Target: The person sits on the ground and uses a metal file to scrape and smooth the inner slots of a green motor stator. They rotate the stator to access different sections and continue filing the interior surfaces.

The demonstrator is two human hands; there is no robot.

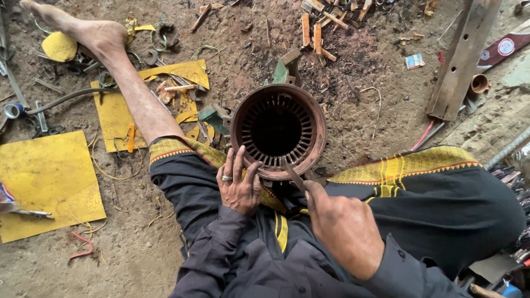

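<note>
Both hands work at the frame's centre: the left hand (238, 186) rests flat-fingered on the near rim of the rusty motor stator (278, 130) on the dirt floor (364, 116), while the right hand (338, 225), its grip closed around a thin blade (292, 173), scrapes the slots, and the next stroke seems to need steady bracing.

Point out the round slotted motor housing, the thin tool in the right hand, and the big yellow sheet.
motor housing (243, 118): head view, left of its rusty rim.
thin tool (292, 174): head view, middle of its blade.
yellow sheet (47, 182): head view, its bare middle.
</note>
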